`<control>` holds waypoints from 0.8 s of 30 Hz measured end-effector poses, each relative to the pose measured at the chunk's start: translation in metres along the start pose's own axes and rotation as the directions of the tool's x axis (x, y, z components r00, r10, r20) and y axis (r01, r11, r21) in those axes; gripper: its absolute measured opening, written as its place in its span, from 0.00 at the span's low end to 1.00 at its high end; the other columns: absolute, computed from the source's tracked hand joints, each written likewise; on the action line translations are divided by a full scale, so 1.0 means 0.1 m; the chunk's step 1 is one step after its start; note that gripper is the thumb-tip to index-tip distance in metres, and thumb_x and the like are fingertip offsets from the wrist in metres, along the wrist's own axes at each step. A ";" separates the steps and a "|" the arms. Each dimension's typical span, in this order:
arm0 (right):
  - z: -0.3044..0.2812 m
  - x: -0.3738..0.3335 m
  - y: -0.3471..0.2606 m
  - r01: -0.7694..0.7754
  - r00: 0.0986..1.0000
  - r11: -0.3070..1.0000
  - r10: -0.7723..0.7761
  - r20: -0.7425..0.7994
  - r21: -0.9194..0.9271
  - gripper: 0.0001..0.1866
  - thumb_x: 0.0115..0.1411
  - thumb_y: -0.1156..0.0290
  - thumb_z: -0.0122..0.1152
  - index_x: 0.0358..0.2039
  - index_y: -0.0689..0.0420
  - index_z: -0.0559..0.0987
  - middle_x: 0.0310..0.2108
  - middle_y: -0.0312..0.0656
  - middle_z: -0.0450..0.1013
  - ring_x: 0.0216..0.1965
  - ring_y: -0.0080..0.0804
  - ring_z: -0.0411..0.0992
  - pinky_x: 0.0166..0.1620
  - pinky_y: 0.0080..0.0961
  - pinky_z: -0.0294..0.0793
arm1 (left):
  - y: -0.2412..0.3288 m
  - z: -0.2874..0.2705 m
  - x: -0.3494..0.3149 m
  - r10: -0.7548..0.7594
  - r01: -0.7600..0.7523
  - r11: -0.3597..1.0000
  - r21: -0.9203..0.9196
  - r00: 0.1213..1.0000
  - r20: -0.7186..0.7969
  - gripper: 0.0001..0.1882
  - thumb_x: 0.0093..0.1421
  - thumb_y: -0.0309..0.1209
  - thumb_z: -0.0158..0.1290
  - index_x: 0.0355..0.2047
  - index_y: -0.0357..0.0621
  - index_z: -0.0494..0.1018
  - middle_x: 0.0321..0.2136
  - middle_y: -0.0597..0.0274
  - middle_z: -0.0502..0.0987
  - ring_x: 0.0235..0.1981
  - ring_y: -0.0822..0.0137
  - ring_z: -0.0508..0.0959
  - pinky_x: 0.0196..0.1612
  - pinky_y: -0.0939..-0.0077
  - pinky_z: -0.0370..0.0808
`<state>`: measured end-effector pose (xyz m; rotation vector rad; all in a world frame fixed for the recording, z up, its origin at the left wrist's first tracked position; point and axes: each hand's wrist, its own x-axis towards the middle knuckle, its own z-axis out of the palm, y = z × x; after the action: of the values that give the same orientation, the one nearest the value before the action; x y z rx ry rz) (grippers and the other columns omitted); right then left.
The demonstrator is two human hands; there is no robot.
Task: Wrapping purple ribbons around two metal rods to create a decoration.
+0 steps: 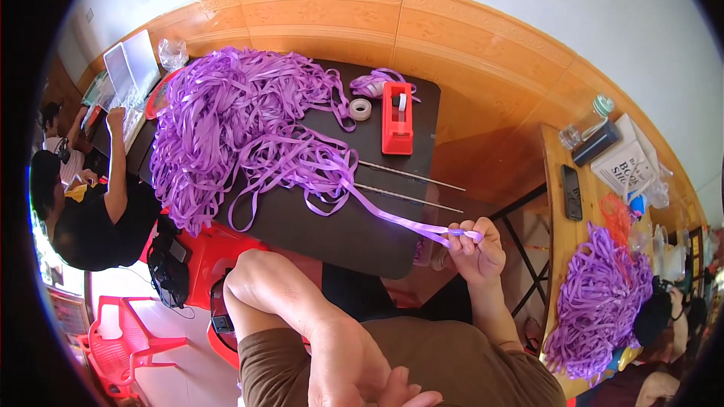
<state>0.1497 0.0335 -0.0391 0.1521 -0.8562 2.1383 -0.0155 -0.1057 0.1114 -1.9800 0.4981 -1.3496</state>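
A long purple ribbon [392, 218] stretches from the large tangled ribbon pile [226, 120] on the dark table to my right hand [480, 252]. Its end is pinched between my right thumb and fingers, held in the air past the table's near right corner. Close to those fingertips the ribbon has a darker purple band [456, 233]. My left hand [358, 365] is bent back in front of my brown shirt, low in the picture. Its fingers look spread with nothing seen in them, though the lower edge cuts them off.
Two thin metal rods [422, 197] jut over the table's right edge. A red tape dispenser [397, 124] and a tape roll [360, 110] stand behind. On a wooden table [562, 256] at right lie a phone [572, 192] and more ribbon [596, 309]. Another person [105, 218] sits at left.
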 end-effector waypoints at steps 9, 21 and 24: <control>0.01 0.04 0.04 -0.021 1.000 1.000 0.021 -0.009 -0.002 0.04 0.59 0.72 0.56 0.29 0.57 0.73 0.24 0.40 0.70 0.30 0.29 0.65 0.37 0.28 0.63 | -0.01 -0.04 -0.03 0.148 -0.256 0.778 0.574 0.962 0.228 0.18 0.61 0.29 0.50 0.12 0.46 0.69 0.07 0.73 0.70 0.23 0.79 0.79 0.60 0.71 0.50; -0.02 0.01 0.02 -0.030 0.999 0.999 0.029 -0.033 -0.024 0.04 0.58 0.72 0.57 0.29 0.57 0.73 0.23 0.40 0.70 0.29 0.30 0.65 0.36 0.28 0.63 | -0.06 -0.11 -0.21 0.306 -0.396 0.770 0.500 0.917 0.255 0.23 0.58 0.29 0.52 0.06 0.45 0.66 0.07 0.70 0.71 0.15 0.75 0.75 0.32 0.84 0.72; -0.02 0.01 0.03 -0.015 0.999 1.000 0.015 -0.034 0.014 0.04 0.58 0.72 0.57 0.30 0.58 0.73 0.24 0.41 0.70 0.29 0.30 0.65 0.37 0.29 0.64 | 0.13 -0.42 -0.41 -0.601 0.410 0.734 0.542 0.763 0.238 0.25 0.64 0.46 0.45 0.12 0.49 0.63 0.12 0.72 0.66 0.22 0.68 0.77 0.37 0.74 0.68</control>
<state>0.1472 0.0344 -0.0421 0.1166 -0.8257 2.1549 -0.0695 -0.1021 0.0850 -1.9624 -0.5843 -1.1637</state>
